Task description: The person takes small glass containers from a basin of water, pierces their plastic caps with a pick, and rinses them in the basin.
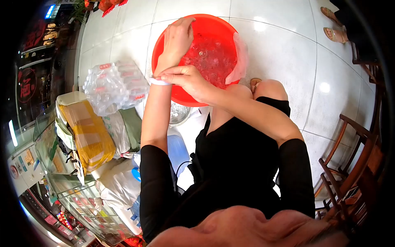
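A white bracelet (159,82) circles my left wrist. My left hand (177,40) is raised over the left part of a red basin (200,18), back of the hand up, its fingers bent down and mostly hidden. Thumb and index finger of my right hand (188,81) are pinched at the bracelet, by the outer side of the left wrist. Inside the basin lie many small clear pieces (210,53), too unclear to name. A translucent plastic sheet or bag (238,59) hangs over the basin's right rim.
Wrapped clear bottles (115,86) stand left of the basin, near a yellow-taped box (88,138) and a glass case (78,197). A metal bowl (179,114) sits below the basin. Wooden chairs (349,164) are at the right; another person's sandaled feet (335,34) show upper right.
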Motion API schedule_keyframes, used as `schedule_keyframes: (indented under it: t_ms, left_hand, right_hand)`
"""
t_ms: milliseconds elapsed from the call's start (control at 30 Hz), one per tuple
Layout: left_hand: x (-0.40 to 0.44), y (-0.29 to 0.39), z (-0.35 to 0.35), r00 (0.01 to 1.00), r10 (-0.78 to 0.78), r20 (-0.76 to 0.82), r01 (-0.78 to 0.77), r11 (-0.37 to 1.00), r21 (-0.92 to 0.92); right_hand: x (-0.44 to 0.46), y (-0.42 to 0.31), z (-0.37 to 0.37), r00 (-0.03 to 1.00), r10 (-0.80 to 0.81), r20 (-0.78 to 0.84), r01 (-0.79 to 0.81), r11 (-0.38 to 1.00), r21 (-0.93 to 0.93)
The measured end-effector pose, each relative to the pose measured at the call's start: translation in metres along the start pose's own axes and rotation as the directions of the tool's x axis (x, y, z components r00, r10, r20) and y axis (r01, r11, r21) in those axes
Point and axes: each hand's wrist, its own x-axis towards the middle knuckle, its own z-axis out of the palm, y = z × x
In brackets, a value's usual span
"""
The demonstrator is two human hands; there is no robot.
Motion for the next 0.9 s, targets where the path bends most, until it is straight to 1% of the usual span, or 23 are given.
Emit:
schedule_keyframes:
  t_ms: [33, 67, 167, 200, 233, 300, 333, 367, 400, 433, 467, 500, 533, 567, 600, 633, 700, 733, 767, 800, 833, 867, 900]
  left_hand:
    - [-0.001, -0.001, 0.003, 0.998, -0.014, 0.059, 0.008, 0.996, 0.094]
    - [-0.001, -0.002, 0.005, 0.998, -0.01, 0.061, 0.005, 0.996, 0.086]
    - [-0.008, -0.012, 0.01, 0.992, 0.085, 0.097, -0.11, 0.951, 0.288]
    - [-0.008, -0.02, 0.01, 0.989, 0.099, 0.114, -0.133, 0.929, 0.345]
    - [-0.011, -0.025, 0.013, 0.988, 0.1, 0.116, -0.134, 0.93, 0.342]
    - [-0.02, -0.035, 0.019, 0.983, -0.136, 0.126, 0.107, 0.971, 0.213]
    - [-0.024, -0.044, 0.022, 0.942, -0.285, 0.176, 0.273, 0.958, 0.088]
    - [-0.028, -0.053, 0.024, 0.94, -0.287, 0.181, 0.276, 0.957, 0.087]
    - [-0.033, -0.061, 0.025, 0.907, -0.372, 0.199, 0.371, 0.928, 0.043]
    - [-0.038, -0.067, 0.024, 0.863, -0.455, 0.22, 0.466, 0.885, 0.002]
    - [-0.047, -0.073, 0.023, 0.871, -0.439, 0.22, 0.441, 0.897, 0.043]
    - [-0.051, -0.078, 0.019, 0.752, -0.565, 0.34, 0.578, 0.813, 0.073]
    - [-0.064, -0.093, 0.025, 0.769, -0.526, 0.362, 0.546, 0.836, 0.054]
    - [-0.081, -0.111, 0.036, 0.785, -0.487, 0.383, 0.515, 0.857, 0.034]
    - [-0.095, -0.123, 0.048, 0.722, -0.537, 0.436, 0.618, 0.784, -0.059]
    - [-0.102, -0.119, 0.05, 0.652, -0.552, 0.52, 0.645, 0.764, 0.003]
    - [-0.113, -0.107, 0.057, 0.59, -0.511, 0.625, 0.567, 0.814, 0.13]
    - [-0.121, -0.108, 0.068, 0.589, -0.461, 0.664, 0.495, 0.855, 0.154]
    - [-0.134, -0.121, 0.088, 0.531, -0.419, 0.737, 0.504, 0.855, 0.123]
    - [-0.142, -0.123, 0.101, 0.508, -0.402, 0.762, 0.451, 0.878, 0.163]
    - [-0.146, -0.119, 0.114, 0.484, -0.387, 0.785, 0.393, 0.897, 0.2]
    - [-0.152, -0.116, 0.125, 0.482, -0.387, 0.786, 0.394, 0.897, 0.2]
    - [-0.156, -0.114, 0.135, 0.451, -0.359, 0.817, 0.328, 0.918, 0.223]
  right_hand:
    - [0.0, 0.001, -0.001, 1.0, 0.019, -0.008, -0.019, 0.997, 0.069]
    - [0.0, 0.002, -0.002, 0.999, 0.04, -0.017, -0.037, 0.99, 0.138]
    - [-0.006, 0.009, 0.002, 0.994, 0.094, -0.049, -0.083, 0.979, 0.186]
    - [-0.009, 0.015, 0.007, 0.984, 0.161, -0.077, -0.155, 0.985, 0.07]
    - [-0.012, 0.02, 0.008, 0.99, 0.138, -0.04, -0.127, 0.968, 0.216]
    - [-0.009, 0.026, 0.005, 0.975, 0.205, -0.084, -0.186, 0.964, 0.19]
    - [-0.005, 0.024, 0.0, 0.975, 0.205, -0.087, -0.186, 0.964, 0.19]
    - [0.0, 0.021, -0.007, 0.974, 0.218, -0.064, -0.213, 0.974, 0.074]
    - [0.004, 0.016, -0.013, 0.97, 0.239, -0.04, -0.241, 0.97, -0.041]
    - [0.006, 0.001, -0.02, 0.984, 0.15, -0.098, -0.168, 0.962, -0.215]
    - [0.018, 0.007, -0.037, 0.995, -0.035, -0.094, 0.003, 0.947, -0.322]
    - [0.019, -0.02, -0.038, 0.977, -0.066, -0.202, -0.006, 0.942, -0.337]
    - [0.019, -0.044, -0.041, 0.965, -0.066, -0.254, 0.024, 0.986, -0.166]
    - [0.022, -0.062, -0.046, 0.95, -0.06, -0.307, 0.04, 0.997, -0.07]
    - [0.024, -0.07, -0.055, 0.926, -0.212, -0.311, 0.184, 0.976, -0.116]
    - [0.027, -0.079, -0.057, 0.885, -0.3, -0.356, 0.241, 0.949, -0.201]
    - [0.026, -0.086, -0.049, 0.859, -0.254, -0.445, 0.258, 0.965, -0.053]
    - [0.026, -0.085, -0.047, 0.859, -0.25, -0.447, 0.253, 0.966, -0.054]
    - [0.026, -0.083, -0.046, 0.876, -0.202, -0.437, 0.226, 0.974, 0.002]
    - [0.027, -0.082, -0.046, 0.892, -0.155, -0.425, 0.198, 0.979, 0.058]
    - [0.028, -0.081, -0.048, 0.891, -0.153, -0.427, 0.196, 0.979, 0.059]
    - [0.029, -0.08, -0.05, 0.899, -0.132, -0.418, 0.178, 0.981, 0.073]
    - [0.031, -0.08, -0.052, 0.905, -0.112, -0.41, 0.16, 0.983, 0.086]
